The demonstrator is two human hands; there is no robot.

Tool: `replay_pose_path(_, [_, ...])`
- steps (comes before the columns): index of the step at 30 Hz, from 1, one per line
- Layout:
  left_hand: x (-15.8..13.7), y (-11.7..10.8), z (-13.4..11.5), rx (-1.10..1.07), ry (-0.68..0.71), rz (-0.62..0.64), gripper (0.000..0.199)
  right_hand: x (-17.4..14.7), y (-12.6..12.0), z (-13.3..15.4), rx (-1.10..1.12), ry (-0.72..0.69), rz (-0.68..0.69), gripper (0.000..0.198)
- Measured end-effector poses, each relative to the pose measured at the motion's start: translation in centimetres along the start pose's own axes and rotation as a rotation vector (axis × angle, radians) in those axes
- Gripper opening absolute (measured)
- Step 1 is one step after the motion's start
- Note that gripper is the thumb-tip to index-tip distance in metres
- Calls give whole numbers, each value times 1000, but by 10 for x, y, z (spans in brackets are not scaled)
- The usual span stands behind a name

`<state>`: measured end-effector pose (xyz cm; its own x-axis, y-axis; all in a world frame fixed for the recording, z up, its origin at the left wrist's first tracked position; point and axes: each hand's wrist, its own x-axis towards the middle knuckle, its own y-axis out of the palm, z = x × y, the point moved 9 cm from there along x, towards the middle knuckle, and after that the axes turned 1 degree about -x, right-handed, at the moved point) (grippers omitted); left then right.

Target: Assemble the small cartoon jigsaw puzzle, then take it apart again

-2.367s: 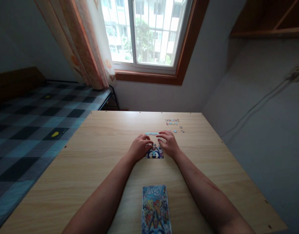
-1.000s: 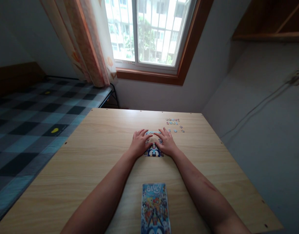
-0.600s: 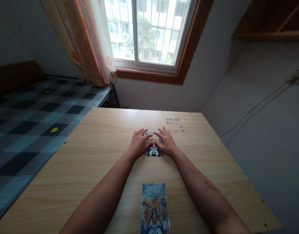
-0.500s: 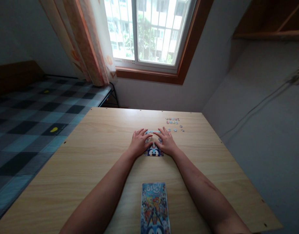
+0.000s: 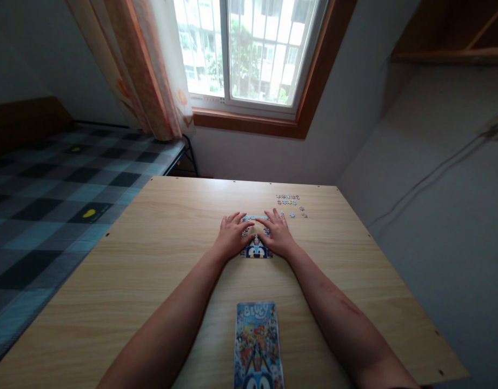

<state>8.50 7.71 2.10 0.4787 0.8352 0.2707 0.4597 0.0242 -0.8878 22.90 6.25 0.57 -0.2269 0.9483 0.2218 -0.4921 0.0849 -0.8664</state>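
A partly joined jigsaw puzzle (image 5: 257,252) lies flat on the wooden table, with a bare gap in its middle where the tabletop shows. Resting over its left side is my left hand (image 5: 233,236), fingers spread and bent forward. My right hand (image 5: 278,233) lies over its right side in the same way, fingers apart. Neither hand visibly holds a piece; both touch the puzzle's sides, and their palms hide parts of it. Loose jigsaw pieces (image 5: 287,202) lie in rows beyond my right hand, with a few scattered ones closer to it.
On the table (image 5: 151,281), a Bluey picture box (image 5: 258,346) lies between my forearms near the front. To the left stands a bed (image 5: 70,183) with a checked cover. A window (image 5: 257,59) and curtain (image 5: 145,70) are behind; a cable (image 5: 427,181) hangs on the right wall.
Both hands stay over the puzzle's sides, with hardly any movement of the right fingers. The whole view has shifted very slightly.
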Motion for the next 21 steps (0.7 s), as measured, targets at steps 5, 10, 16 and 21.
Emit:
replay_pose_path(5, [0, -3, 0, -25, 16, -23, 32, -1, -7, -1, 69, 6, -51, 43])
replay_pose_path(10, [-1, -13, -10, -73, 118, -69, 19, -3, -16, -7, 156, 51, -143, 20])
replay_pose_path(16, [-3, -9, -18, -63, 178, 2, 22, -3, -13, -3, 147, 26, -87, 15])
replay_pose_path(21, [-3, -8, -17, -57, 170, 2, 17, -4, -8, 5, 114, -33, 13, 15])
